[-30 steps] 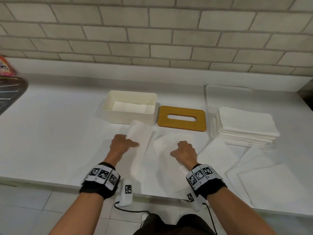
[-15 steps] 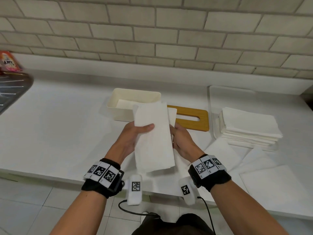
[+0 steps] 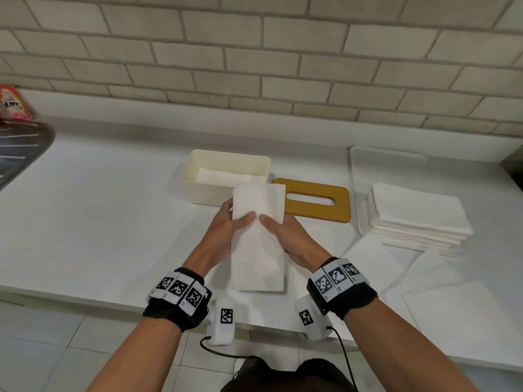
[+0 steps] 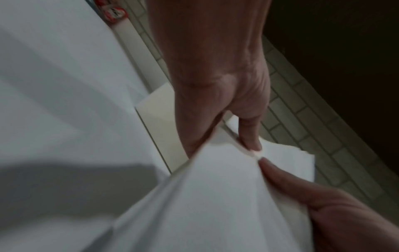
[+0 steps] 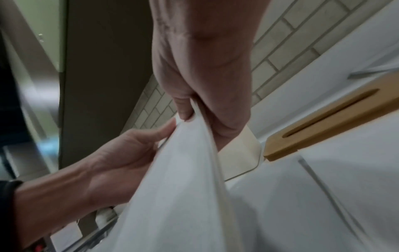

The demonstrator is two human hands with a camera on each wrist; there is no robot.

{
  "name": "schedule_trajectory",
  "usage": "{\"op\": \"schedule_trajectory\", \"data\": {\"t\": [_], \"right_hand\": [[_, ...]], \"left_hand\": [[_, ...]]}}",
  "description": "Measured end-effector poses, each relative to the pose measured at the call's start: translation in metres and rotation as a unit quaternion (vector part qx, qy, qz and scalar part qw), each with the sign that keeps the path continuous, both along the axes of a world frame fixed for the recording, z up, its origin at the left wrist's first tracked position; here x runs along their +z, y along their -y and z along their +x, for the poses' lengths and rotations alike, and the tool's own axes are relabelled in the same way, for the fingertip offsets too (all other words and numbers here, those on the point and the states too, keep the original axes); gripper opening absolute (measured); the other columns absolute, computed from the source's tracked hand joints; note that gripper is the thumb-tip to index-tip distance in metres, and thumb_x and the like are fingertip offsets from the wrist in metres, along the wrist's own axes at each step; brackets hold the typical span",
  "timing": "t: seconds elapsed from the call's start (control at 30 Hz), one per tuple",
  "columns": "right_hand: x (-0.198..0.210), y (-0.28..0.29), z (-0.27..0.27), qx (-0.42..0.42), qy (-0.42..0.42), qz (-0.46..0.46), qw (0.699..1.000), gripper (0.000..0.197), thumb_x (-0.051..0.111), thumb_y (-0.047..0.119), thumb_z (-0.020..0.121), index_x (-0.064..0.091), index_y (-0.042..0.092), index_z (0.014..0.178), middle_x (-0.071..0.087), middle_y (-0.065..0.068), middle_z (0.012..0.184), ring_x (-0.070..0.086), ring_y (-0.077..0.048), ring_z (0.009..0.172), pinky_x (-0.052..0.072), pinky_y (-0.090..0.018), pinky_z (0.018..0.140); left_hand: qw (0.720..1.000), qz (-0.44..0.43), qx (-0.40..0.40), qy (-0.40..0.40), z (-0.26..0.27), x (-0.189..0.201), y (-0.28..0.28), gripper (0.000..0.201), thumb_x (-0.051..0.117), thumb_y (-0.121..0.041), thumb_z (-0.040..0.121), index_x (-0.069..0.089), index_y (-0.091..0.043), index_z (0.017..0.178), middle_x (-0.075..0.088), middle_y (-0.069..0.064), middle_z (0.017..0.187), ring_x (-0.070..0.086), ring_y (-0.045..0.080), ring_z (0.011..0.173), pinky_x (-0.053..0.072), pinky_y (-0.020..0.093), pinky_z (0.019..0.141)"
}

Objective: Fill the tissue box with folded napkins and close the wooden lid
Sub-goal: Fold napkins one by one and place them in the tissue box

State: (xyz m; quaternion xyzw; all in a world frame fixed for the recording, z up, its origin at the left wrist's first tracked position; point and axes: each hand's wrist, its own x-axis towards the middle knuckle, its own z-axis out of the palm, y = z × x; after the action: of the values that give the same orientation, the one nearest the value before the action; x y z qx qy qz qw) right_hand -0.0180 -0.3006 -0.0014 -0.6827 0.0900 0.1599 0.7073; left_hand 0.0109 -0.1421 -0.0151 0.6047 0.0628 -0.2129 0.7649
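A folded white napkin [image 3: 257, 244] hangs above the counter in front of the cream tissue box [image 3: 198, 176]. My left hand [image 3: 230, 224] pinches its left side and my right hand [image 3: 280, 230] pinches its right side, thumbs on top and nearly touching. The wrist views show the same napkin [image 4: 215, 196] [image 5: 183, 187] pinched between thumb and fingers. The box is open and holds napkins on its floor. The wooden lid [image 3: 314, 200] with a slot lies flat on the counter right of the box, also seen as the lid [image 5: 323, 119] in the right wrist view.
A stack of flat napkins [image 3: 416, 219] sits on a white tray [image 3: 359, 165] at the right. Loose unfolded napkins [image 3: 458, 312] lie on the counter near the front right. A dark sink [image 3: 19, 154] and a red packet [image 3: 14, 106] are far left.
Both hands lifted the napkin off the counter and brought its two halves together into a narrow strip. The thumbs have moved close to each other on top.
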Motion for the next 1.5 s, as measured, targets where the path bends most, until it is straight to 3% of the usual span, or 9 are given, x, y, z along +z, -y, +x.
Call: {"op": "schedule_trajectory", "data": {"t": [0.13, 0.3, 0.53, 0.6, 0.73, 1.0, 1.17, 1.37, 1.5], "right_hand": [[0.002, -0.005, 0.003, 0.032, 0.078, -0.048, 0.995, 0.037, 0.061, 0.031, 0.093, 0.057, 0.018, 0.128, 0.070, -0.004, 0.116, 0.068, -0.018, 0.105, 0.055, -0.043, 0.094], [-0.003, -0.012, 0.003, 0.014, 0.136, -0.035, 0.990, 0.031, 0.061, 0.027, 0.093, 0.054, 0.027, 0.124, 0.067, -0.001, 0.117, 0.065, -0.017, 0.109, 0.055, -0.040, 0.094], [-0.009, -0.012, 0.004, 0.071, 0.127, -0.025, 0.989, 0.038, 0.068, 0.019, 0.089, 0.061, 0.015, 0.126, 0.069, -0.004, 0.118, 0.067, -0.017, 0.108, 0.056, -0.032, 0.092], [-0.012, -0.014, 0.003, 0.067, 0.110, -0.030, 0.991, 0.037, 0.069, 0.021, 0.088, 0.062, 0.014, 0.123, 0.071, -0.006, 0.114, 0.069, -0.019, 0.103, 0.057, -0.032, 0.087], [-0.009, -0.018, 0.003, 0.048, 0.109, -0.002, 0.993, 0.026, 0.064, 0.017, 0.092, 0.064, 0.013, 0.118, 0.072, 0.005, 0.101, 0.071, -0.003, 0.088, 0.055, -0.018, 0.074], [-0.005, -0.019, 0.011, 0.032, 0.132, 0.013, 0.991, 0.036, 0.069, 0.007, 0.086, 0.063, 0.005, 0.121, 0.070, -0.010, 0.115, 0.066, -0.016, 0.103, 0.051, -0.021, 0.084], [-0.002, -0.020, 0.012, 0.043, 0.135, 0.006, 0.990, 0.031, 0.067, 0.010, 0.089, 0.066, 0.013, 0.119, 0.072, 0.000, 0.110, 0.069, -0.008, 0.100, 0.053, -0.017, 0.079], [-0.016, -0.020, 0.010, 0.037, 0.115, -0.019, 0.992, 0.036, 0.071, 0.013, 0.086, 0.064, 0.012, 0.120, 0.071, -0.006, 0.115, 0.069, -0.020, 0.104, 0.056, -0.034, 0.090], [-0.018, -0.001, 0.002, 0.014, 0.104, 0.002, 0.995, 0.023, 0.073, 0.001, 0.081, 0.070, 0.017, 0.097, 0.073, 0.000, 0.093, 0.071, -0.016, 0.083, 0.060, -0.032, 0.072]], "left_hand": [[0.998, 0.005, 0.020, 0.053, -0.004, 0.004, -0.018, 0.045, 0.076, -0.009, 0.077, 0.062, -0.005, 0.120, 0.071, 0.016, 0.114, 0.066, 0.036, 0.107, 0.054, 0.044, 0.090], [0.986, 0.041, 0.027, 0.157, -0.005, 0.019, -0.024, 0.033, 0.076, -0.011, 0.075, 0.069, -0.020, 0.105, 0.073, 0.006, 0.103, 0.069, 0.017, 0.092, 0.058, 0.029, 0.078], [0.991, 0.054, 0.005, 0.123, -0.004, 0.000, -0.035, 0.065, 0.086, -0.021, 0.057, 0.063, -0.007, 0.116, 0.073, 0.010, 0.109, 0.069, 0.024, 0.102, 0.057, 0.034, 0.085], [0.992, 0.056, 0.006, 0.110, -0.007, -0.006, -0.033, 0.062, 0.087, -0.022, 0.056, 0.066, -0.008, 0.113, 0.074, 0.009, 0.107, 0.070, 0.026, 0.102, 0.057, 0.036, 0.086], [0.991, 0.047, 0.018, 0.123, -0.007, -0.002, -0.029, 0.037, 0.079, -0.001, 0.072, 0.070, -0.007, 0.108, 0.075, 0.010, 0.106, 0.070, 0.025, 0.101, 0.055, 0.036, 0.087], [0.988, 0.038, 0.005, 0.149, 0.004, 0.003, -0.031, 0.054, 0.087, -0.015, 0.052, 0.064, -0.008, 0.100, 0.070, -0.001, 0.087, 0.067, 0.011, 0.086, 0.053, 0.020, 0.071], [0.988, 0.030, -0.001, 0.154, 0.004, 0.004, -0.031, 0.052, 0.082, -0.004, 0.061, 0.064, 0.002, 0.110, 0.072, 0.013, 0.102, 0.069, 0.021, 0.096, 0.056, 0.027, 0.081], [0.993, 0.021, 0.038, 0.109, 0.002, -0.001, -0.027, 0.045, 0.086, -0.016, 0.060, 0.072, -0.006, 0.102, 0.075, 0.012, 0.101, 0.071, 0.027, 0.095, 0.055, 0.043, 0.087], [0.988, -0.117, 0.076, 0.072, 0.006, 0.008, -0.031, 0.067, 0.091, -0.028, 0.057, 0.065, -0.002, 0.113, 0.069, 0.012, 0.110, 0.065, 0.029, 0.105, 0.052, 0.046, 0.091]]}}
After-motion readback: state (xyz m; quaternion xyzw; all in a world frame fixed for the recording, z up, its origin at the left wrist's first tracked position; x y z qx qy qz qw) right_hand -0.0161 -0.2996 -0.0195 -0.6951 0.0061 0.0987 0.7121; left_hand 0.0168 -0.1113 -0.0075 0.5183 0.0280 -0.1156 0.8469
